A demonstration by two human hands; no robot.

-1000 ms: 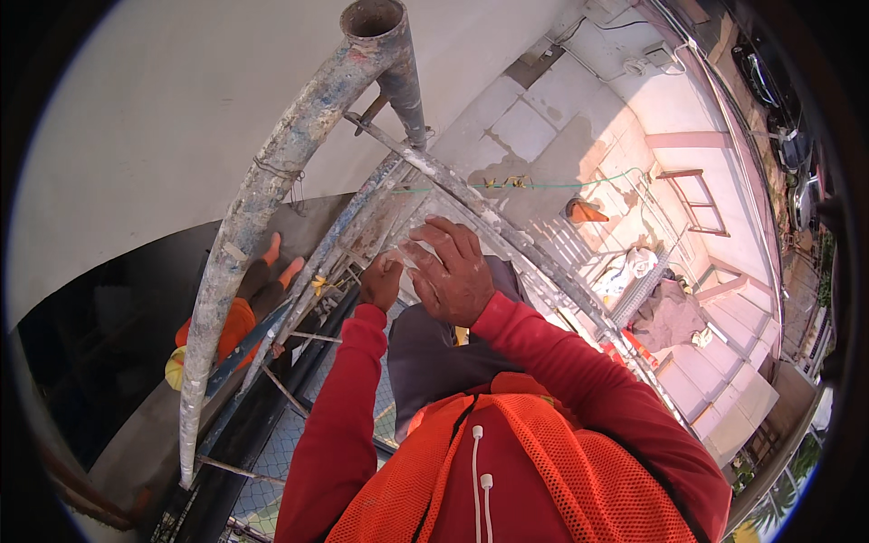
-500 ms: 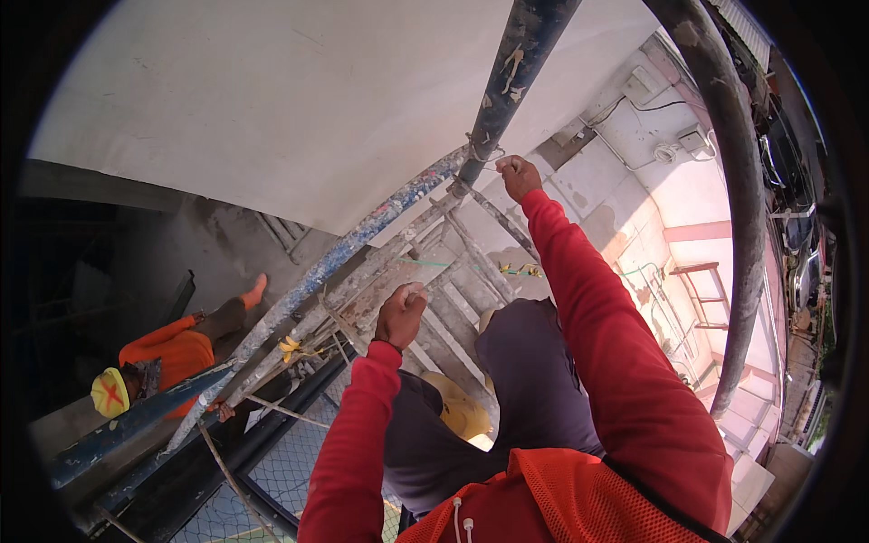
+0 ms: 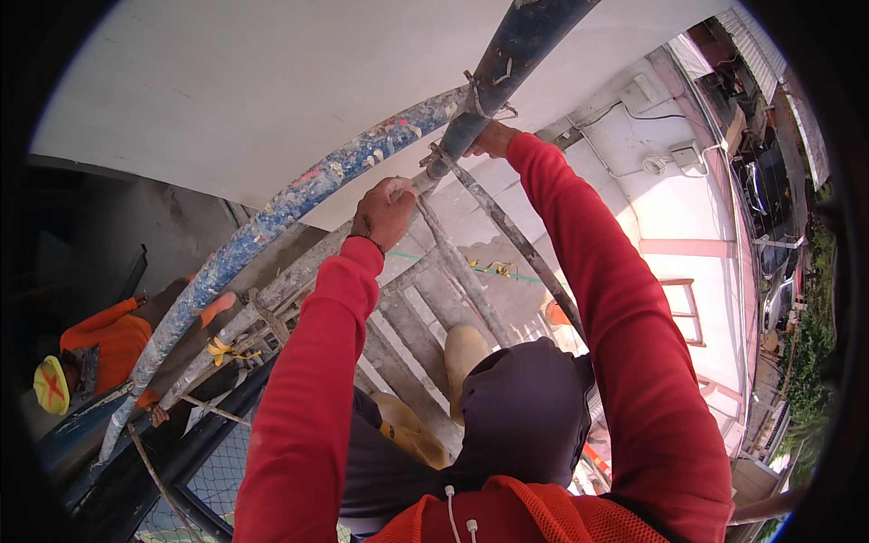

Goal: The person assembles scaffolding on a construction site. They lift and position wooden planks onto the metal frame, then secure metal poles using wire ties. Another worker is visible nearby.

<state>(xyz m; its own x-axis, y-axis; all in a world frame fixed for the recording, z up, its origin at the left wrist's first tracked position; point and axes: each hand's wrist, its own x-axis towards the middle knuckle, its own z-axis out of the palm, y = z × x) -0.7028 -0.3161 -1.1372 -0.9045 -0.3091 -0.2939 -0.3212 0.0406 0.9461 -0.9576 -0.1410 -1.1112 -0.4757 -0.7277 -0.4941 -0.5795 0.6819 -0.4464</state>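
A paint-spattered blue scaffold tube [image 3: 299,201] meets a thick dark blue tube [image 3: 511,68] in front of me, where tie wire [image 3: 478,98] is twisted round the joint. My left hand [image 3: 385,213] is closed with its fingers curled, beside the lower grey pole [image 3: 303,262] and just below the joint. What it holds, if anything, I cannot make out. My right hand [image 3: 494,140] reaches to the far right side of the dark tube, close under the wire. Its fingertips are hidden behind the tube. A second wire tie [image 3: 434,156] binds the poles lower down.
My boots [image 3: 463,362] stand on slatted boards [image 3: 407,335] of the scaffold. A thin brace [image 3: 516,231] slants down to the right. At lower left, a person in an orange top and yellow helmet [image 3: 52,385] is below. A pale wall [image 3: 253,100] rises ahead.
Both hands have moved to the joint: the left up from over my knees, the right in behind the dark tube. My view has shifted, and the curved pole at right has left it.
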